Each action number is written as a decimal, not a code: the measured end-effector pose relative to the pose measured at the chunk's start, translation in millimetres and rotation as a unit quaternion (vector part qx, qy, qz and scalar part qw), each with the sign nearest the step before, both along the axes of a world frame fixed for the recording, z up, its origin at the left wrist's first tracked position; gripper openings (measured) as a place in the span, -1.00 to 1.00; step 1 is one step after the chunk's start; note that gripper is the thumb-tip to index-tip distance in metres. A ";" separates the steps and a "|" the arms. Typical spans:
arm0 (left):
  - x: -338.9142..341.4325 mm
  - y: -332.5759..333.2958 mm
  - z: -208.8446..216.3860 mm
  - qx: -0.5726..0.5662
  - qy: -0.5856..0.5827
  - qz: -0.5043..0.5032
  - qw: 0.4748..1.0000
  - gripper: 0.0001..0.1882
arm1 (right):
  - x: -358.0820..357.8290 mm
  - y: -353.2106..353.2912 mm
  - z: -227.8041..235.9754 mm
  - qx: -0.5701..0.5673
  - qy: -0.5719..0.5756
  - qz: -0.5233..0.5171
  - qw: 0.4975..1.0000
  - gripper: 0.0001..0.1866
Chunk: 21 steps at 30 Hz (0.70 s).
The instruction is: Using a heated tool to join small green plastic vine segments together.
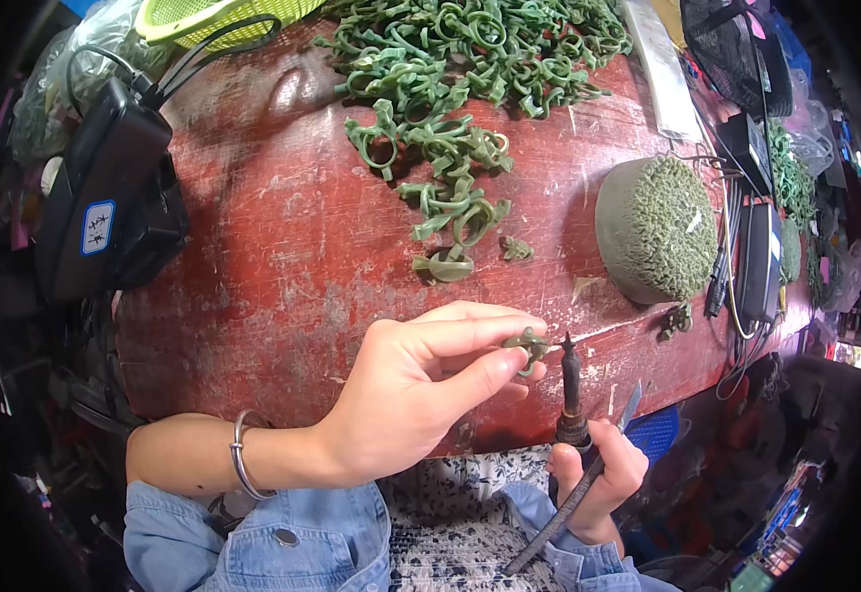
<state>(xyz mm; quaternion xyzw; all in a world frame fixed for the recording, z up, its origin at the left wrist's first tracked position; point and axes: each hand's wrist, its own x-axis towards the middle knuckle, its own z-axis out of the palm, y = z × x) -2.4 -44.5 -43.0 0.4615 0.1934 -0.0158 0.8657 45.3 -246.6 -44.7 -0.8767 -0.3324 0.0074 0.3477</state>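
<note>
On the dial used here, the held ring is the centre and 12 points straight away from the person. Nearest are 2 denim sleeves (pixel 287 538) over a patterned garment (pixel 450 503), with a silver bracelet (pixel 238 459) around the left wrist at 8 o'clock. The right hand (pixel 608 474), at 5 o'clock, has its fingers curled around a dark iron (pixel 570 385) and a slim knife (pixel 633 405); its grip is partly hidden, so how it shares the 2 is hard to make out. The iron stands nearly upright, its tip just beside the ring at 3 o'clock, with a gap between. The left hand (pixel 401 395) pinches that small green ring (pixel 531 347) between thumb and fingers, above the near part of the red tabletop (pixel 262 296).

Farther out, a green scrap (pixel 677 321) lies between 2 and 3 o'clock, near the base of a round green block (pixel 652 232) between 1 and 2. A crumb (pixel 517 249) lies at 12, and a loose ring (pixel 442 264) between 10 and 11, at the near end of a trail leading to the pile (pixel 489 49) of green rings at 12. Adapters (pixel 761 261) sit at 2, a black device (pixel 105 197) between 9 and 10. Farthest are a pale bar (pixel 662 74) at 1 and a yellow-green basket (pixel 184 20) between 10 and 11.
</note>
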 end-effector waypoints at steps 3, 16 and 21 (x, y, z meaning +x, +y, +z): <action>-0.6 0.9 -0.9 0.009 -0.007 -0.004 1.000 -0.72 | 0.1 -1.9 -0.2 -0.007 0.014 0.001 1.000 -0.63; 0.0 0.0 -0.1 -0.005 -0.006 0.004 1.000 -0.72 | 0.6 -4.0 1.2 -0.026 0.037 0.005 0.999 -0.62; -0.1 -0.1 0.5 -0.011 0.000 0.008 1.000 -0.73 | -2.4 -10.7 -3.0 -0.017 0.068 -0.005 0.998 -0.61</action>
